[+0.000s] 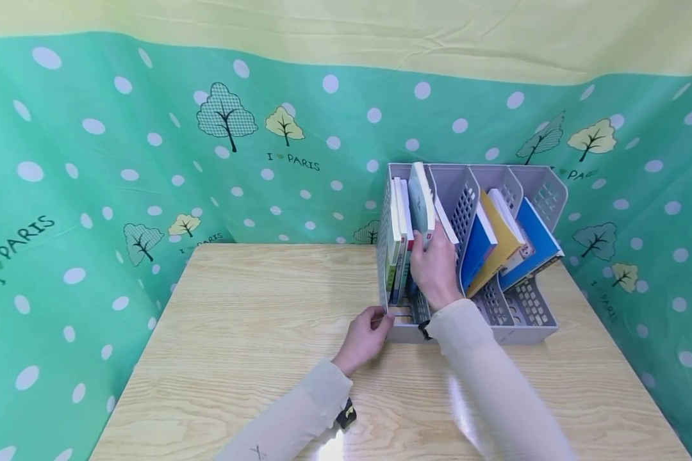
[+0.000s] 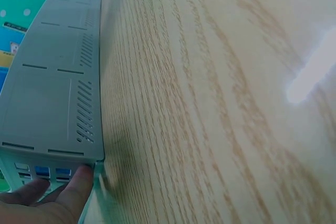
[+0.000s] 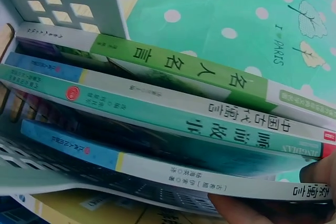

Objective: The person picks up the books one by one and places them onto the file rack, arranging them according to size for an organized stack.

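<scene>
A grey plastic file rack (image 1: pixel 473 334) with several slanted compartments stands at the right of the table. In its leftmost compartment my right hand (image 1: pixel 436 269) pinches a book (image 1: pixel 420 202) with a pale blue cover, thumb on one side and fingers on the other. The right wrist view shows the white-and-blue spine of this book (image 3: pixel 157 169) between the fingers. Beside it stand a green-and-white book (image 3: pixel 173 66) and a teal book (image 3: pixel 142 109). My left hand (image 1: pixel 362 339) holds the rack's lower front left corner; its fingertips (image 2: pixel 81 177) touch the perforated side wall.
Farther right in the rack lean a blue book (image 1: pixel 477 246), a yellow book (image 1: pixel 498 250) and a larger blue book (image 1: pixel 536 246). The wooden table (image 1: pixel 254 320) extends left of the rack. A green dotted curtain (image 1: pixel 300 147) hangs close behind the rack.
</scene>
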Demonstrator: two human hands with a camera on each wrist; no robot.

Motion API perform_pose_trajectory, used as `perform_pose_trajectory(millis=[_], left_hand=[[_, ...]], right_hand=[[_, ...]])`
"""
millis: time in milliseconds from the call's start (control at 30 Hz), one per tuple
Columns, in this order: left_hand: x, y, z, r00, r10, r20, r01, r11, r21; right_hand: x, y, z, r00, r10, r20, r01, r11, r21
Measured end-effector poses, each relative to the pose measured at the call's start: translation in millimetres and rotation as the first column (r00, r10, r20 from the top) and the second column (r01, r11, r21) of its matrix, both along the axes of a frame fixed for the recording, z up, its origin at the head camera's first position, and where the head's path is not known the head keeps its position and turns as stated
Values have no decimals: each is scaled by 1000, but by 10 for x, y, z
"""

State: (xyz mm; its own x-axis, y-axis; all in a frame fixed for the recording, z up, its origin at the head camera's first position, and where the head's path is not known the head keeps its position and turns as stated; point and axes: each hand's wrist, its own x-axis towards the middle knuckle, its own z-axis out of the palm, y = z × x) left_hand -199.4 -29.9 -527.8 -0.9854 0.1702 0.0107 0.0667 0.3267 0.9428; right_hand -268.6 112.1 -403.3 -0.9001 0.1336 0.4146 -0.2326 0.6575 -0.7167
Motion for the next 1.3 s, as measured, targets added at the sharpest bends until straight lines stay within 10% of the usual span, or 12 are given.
perform_pose_trajectory(millis=[1300], left_hand=[[-11, -1, -36, 1000, -1, 5, 1, 1000, -1]], right_hand=[[-102, 19, -300, 997, 29, 67, -28, 1000, -10]])
